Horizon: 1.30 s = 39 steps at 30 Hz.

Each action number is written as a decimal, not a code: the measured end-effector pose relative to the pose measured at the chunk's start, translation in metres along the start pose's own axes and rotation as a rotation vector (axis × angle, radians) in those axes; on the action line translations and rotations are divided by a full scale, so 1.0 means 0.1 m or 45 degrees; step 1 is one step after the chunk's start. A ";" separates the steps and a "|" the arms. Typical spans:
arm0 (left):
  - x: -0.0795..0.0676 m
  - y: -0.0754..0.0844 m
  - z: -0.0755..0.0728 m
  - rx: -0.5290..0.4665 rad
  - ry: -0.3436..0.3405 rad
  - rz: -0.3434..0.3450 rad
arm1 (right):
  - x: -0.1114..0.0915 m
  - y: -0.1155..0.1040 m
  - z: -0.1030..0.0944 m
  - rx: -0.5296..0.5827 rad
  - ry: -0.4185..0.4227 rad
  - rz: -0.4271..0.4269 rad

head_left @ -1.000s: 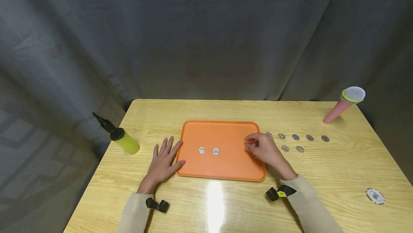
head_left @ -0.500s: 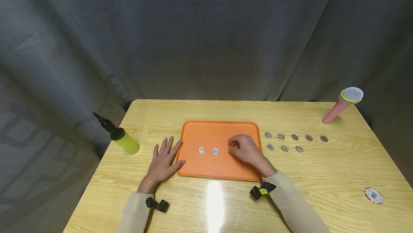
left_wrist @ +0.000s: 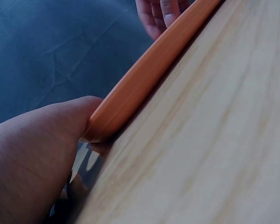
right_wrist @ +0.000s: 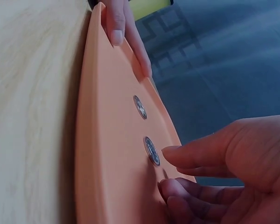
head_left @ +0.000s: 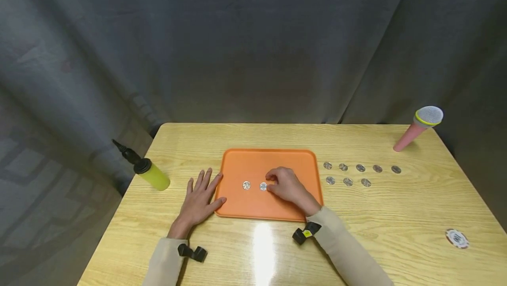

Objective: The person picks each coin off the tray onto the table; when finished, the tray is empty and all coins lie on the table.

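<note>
My left hand (head_left: 200,200) lies flat with spread fingers at the left rim of an orange tray (head_left: 273,159); its thumb (left_wrist: 79,112) touches the rim. Two silver coins lie on the tray: a left coin (head_left: 246,185) and a right coin (head_left: 263,186). My right hand (head_left: 288,185) hovers just right of the right coin, its fingers bent loosely. In the right wrist view, the thumb (right_wrist: 196,154) is near that coin's edge, with a gap to the other fingers (right_wrist: 196,196). No coin shows between them.
Several more coins (head_left: 360,168) stand in two rows on the wooden table right of the tray. A pink toy microphone (head_left: 416,130) is at the back right, a poker chip (head_left: 457,238) at the front right. A yellow-green pump with a black nozzle (head_left: 156,177) lies left.
My right hand has moved left across the tray, from its right edge to beside the right coin. A coin by the tray that it hid is visible now. The left hand stays put.
</note>
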<state>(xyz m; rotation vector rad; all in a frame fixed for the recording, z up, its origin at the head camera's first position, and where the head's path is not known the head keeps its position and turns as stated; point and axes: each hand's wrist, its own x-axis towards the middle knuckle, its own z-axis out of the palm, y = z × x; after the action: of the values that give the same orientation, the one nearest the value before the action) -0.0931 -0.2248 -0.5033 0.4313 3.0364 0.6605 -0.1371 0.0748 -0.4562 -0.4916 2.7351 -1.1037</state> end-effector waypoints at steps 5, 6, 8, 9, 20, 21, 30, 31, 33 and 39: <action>0.00 0.00 0.00 -0.002 0.006 0.002 | 0.01 -0.05 0.06 0.000 0.011 -0.011; 0.00 0.00 0.01 -0.002 0.011 0.004 | 0.01 -0.06 0.08 -0.005 0.013 -0.017; 0.00 0.00 0.01 0.004 0.023 0.011 | 0.01 -0.07 0.11 -0.008 0.016 -0.031; 0.00 0.00 0.01 0.005 0.030 0.016 | 0.01 -0.08 0.13 -0.012 0.016 -0.037; 0.00 0.01 0.01 0.018 0.042 0.026 | 0.00 -0.14 0.25 -0.186 0.113 -0.070; 0.00 0.01 0.01 0.021 0.042 0.026 | 0.00 -0.14 0.26 -0.209 0.114 -0.074; 0.00 0.02 -0.02 0.012 0.029 0.020 | 0.03 -0.19 0.25 -0.292 0.056 -0.041; 0.00 0.02 -0.02 0.013 0.027 0.019 | 0.03 -0.19 0.25 -0.291 0.049 -0.034; 0.00 0.02 -0.02 0.019 0.025 0.020 | 0.03 -0.20 0.25 -0.292 0.037 -0.022; 0.00 0.02 -0.01 0.021 0.021 0.017 | 0.04 -0.19 0.25 -0.279 0.012 -0.003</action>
<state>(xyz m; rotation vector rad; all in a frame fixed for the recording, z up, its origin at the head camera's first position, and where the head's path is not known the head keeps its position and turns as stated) -0.0923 -0.2238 -0.5014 0.4494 3.0593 0.6437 -0.1297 0.0446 -0.4606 -0.5184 2.8798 -0.8116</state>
